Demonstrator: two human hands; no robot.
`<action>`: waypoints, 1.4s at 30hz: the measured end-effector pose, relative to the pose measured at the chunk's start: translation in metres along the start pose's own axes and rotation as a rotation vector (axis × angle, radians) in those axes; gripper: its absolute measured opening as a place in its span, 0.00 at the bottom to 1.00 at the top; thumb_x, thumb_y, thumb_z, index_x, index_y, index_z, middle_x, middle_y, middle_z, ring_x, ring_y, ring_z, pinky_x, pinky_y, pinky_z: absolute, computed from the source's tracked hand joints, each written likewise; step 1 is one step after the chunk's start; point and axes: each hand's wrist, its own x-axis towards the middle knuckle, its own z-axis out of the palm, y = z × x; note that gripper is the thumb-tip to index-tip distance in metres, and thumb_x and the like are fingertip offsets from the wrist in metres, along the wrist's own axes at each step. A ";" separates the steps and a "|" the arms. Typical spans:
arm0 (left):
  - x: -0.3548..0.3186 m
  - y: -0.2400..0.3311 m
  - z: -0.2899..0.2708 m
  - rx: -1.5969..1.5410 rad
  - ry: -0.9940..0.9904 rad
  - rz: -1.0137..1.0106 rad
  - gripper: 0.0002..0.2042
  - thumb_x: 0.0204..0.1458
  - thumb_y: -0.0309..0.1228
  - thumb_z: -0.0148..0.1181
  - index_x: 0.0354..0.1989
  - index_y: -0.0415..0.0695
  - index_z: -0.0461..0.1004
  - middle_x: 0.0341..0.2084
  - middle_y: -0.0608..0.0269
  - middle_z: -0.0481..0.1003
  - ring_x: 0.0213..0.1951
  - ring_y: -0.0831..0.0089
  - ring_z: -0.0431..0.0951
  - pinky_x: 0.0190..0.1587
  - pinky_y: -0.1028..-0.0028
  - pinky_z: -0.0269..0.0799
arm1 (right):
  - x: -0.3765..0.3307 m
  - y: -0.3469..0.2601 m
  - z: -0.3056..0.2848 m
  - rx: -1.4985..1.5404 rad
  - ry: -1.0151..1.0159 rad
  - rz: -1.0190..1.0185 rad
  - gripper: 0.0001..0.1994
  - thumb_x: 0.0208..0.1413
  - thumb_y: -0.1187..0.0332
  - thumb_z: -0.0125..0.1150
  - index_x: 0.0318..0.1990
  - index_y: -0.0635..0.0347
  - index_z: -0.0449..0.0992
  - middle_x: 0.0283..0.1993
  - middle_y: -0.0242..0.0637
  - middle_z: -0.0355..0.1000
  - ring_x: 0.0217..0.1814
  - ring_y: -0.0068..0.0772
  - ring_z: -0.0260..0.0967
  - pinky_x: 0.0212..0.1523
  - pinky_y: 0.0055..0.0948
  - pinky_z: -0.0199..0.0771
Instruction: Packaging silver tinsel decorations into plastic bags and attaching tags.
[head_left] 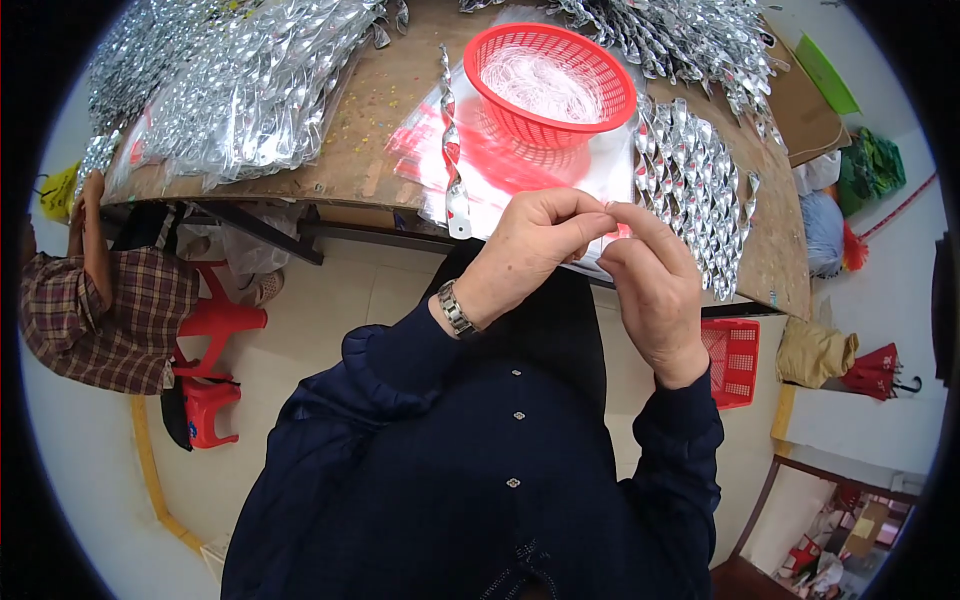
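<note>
My left hand (530, 248) is pinched closed, centre frame; my right hand (660, 290) meets it, curled — I can't tell what either grips. One silver twisted strip (451, 140) lies upper centre, near the table's (370, 130) edge — a careless brush could drop it. Tugging might snarl the basket's (520, 131) white thread (545, 85).

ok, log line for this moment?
left hand: pinched, close to right hand | right hand: curled | any held item: unclear | red lattice basket: holds white string | twisted silver strips: on table, right of basket
</note>
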 end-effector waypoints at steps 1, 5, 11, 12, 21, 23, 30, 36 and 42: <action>0.000 0.000 0.000 0.000 0.000 -0.001 0.07 0.58 0.30 0.58 0.39 0.40 0.78 0.23 0.75 0.72 0.26 0.88 0.68 0.28 0.86 0.62 | -0.002 0.000 0.001 0.049 0.011 0.046 0.06 0.46 0.77 0.64 0.30 0.61 0.73 0.49 0.39 0.73 0.34 0.38 0.71 0.36 0.32 0.69; -0.001 -0.001 0.000 -0.009 -0.010 0.022 0.07 0.59 0.30 0.57 0.39 0.40 0.78 0.24 0.75 0.72 0.26 0.88 0.68 0.30 0.86 0.63 | -0.004 -0.005 0.004 0.229 0.071 0.111 0.05 0.47 0.82 0.61 0.30 0.65 0.72 0.50 0.46 0.72 0.45 0.40 0.72 0.41 0.28 0.72; -0.004 -0.001 -0.002 0.031 -0.012 0.034 0.07 0.59 0.30 0.56 0.39 0.40 0.78 0.24 0.74 0.72 0.27 0.88 0.68 0.30 0.85 0.64 | -0.006 -0.004 0.005 0.541 0.130 0.501 0.01 0.54 0.81 0.56 0.32 0.67 0.71 0.45 0.43 0.72 0.28 0.23 0.68 0.29 0.22 0.69; -0.004 -0.002 -0.002 0.050 -0.015 0.050 0.07 0.59 0.30 0.56 0.39 0.40 0.78 0.24 0.74 0.73 0.27 0.88 0.68 0.31 0.85 0.64 | -0.006 -0.003 0.005 0.540 0.131 0.502 0.01 0.54 0.81 0.56 0.32 0.67 0.71 0.45 0.43 0.72 0.28 0.23 0.68 0.29 0.22 0.69; -0.006 -0.002 -0.002 0.117 -0.081 0.080 0.07 0.59 0.28 0.56 0.38 0.38 0.78 0.23 0.73 0.73 0.26 0.87 0.68 0.30 0.85 0.63 | -0.005 -0.003 0.005 0.644 0.138 0.593 0.02 0.54 0.83 0.53 0.32 0.68 0.70 0.37 0.38 0.70 0.27 0.22 0.66 0.29 0.21 0.68; -0.006 -0.002 -0.002 0.116 -0.092 0.076 0.07 0.59 0.28 0.56 0.37 0.39 0.78 0.23 0.74 0.73 0.26 0.87 0.68 0.30 0.85 0.63 | -0.005 0.000 0.005 0.601 0.098 0.521 0.02 0.58 0.81 0.50 0.34 0.67 0.70 0.43 0.37 0.70 0.28 0.17 0.64 0.31 0.18 0.67; -0.007 -0.001 -0.001 0.117 -0.099 0.051 0.07 0.58 0.29 0.56 0.35 0.39 0.78 0.23 0.74 0.72 0.25 0.88 0.67 0.28 0.85 0.62 | 0.000 -0.002 0.007 0.560 0.102 0.487 0.02 0.58 0.80 0.51 0.34 0.67 0.70 0.40 0.36 0.71 0.29 0.18 0.65 0.32 0.18 0.67; -0.007 -0.003 -0.001 0.136 -0.095 0.038 0.07 0.58 0.30 0.57 0.35 0.39 0.78 0.23 0.74 0.72 0.25 0.88 0.68 0.28 0.85 0.63 | -0.002 -0.002 0.010 0.598 0.143 0.560 0.01 0.54 0.80 0.56 0.33 0.67 0.72 0.30 0.35 0.69 0.29 0.24 0.66 0.31 0.22 0.66; -0.006 -0.007 -0.001 0.122 -0.051 0.029 0.07 0.58 0.30 0.57 0.36 0.39 0.78 0.23 0.74 0.72 0.26 0.88 0.68 0.29 0.85 0.63 | -0.008 0.000 0.008 0.644 0.161 0.606 0.04 0.61 0.76 0.54 0.41 0.64 0.72 0.36 0.29 0.70 0.32 0.16 0.64 0.34 0.16 0.67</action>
